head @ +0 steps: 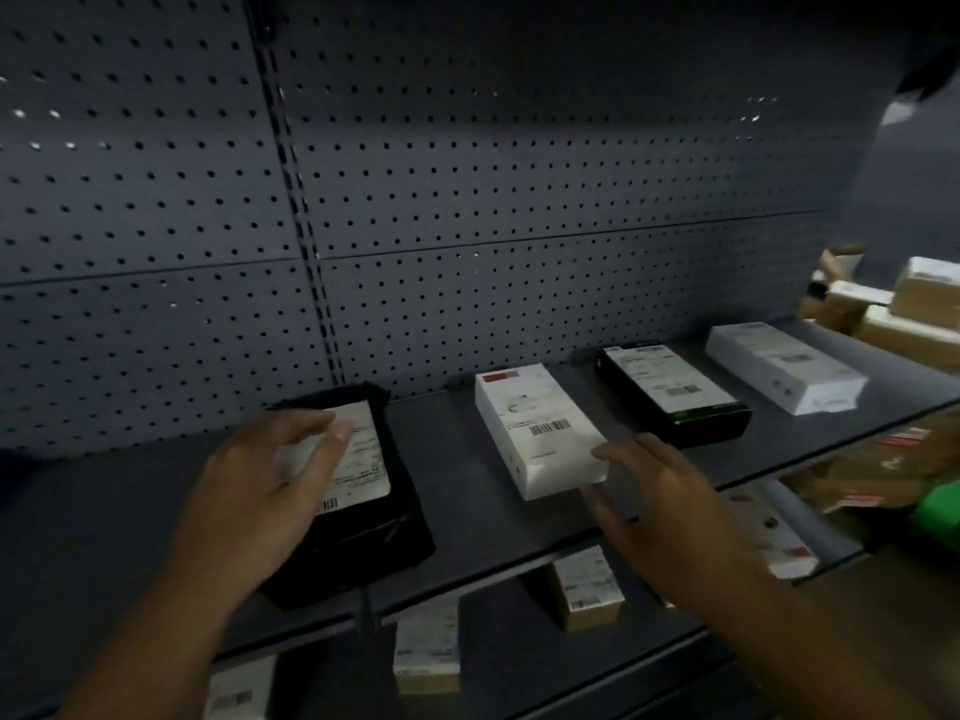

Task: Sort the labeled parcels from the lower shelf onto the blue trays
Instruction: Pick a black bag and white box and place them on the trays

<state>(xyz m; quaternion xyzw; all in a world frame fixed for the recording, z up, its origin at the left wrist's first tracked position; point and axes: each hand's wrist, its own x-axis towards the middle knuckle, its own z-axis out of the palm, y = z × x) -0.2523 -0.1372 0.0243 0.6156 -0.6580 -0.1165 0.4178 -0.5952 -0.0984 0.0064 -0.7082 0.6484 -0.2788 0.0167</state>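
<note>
A black parcel [363,517] with a white label lies flat on the dark upper shelf [467,527], its near end at the shelf's front edge. My left hand [260,491] lies palm down over its left side, fingers and thumb spread on the label. To the right lies a white labeled box [535,428]. My right hand [660,491] is spread, fingertips touching that box's near right corner. Further right lie a black box [675,392] and a white box [784,366], both labeled. On the lower shelf are small labeled parcels [587,589], [426,652]. No blue tray is in view.
A perforated dark back panel [467,200] rises behind the shelf. Brown cardboard boxes [904,314] are stacked at the far right, with a green object [940,511] and red-printed packaging below them. A white parcel [779,537] lies on the lower shelf at right.
</note>
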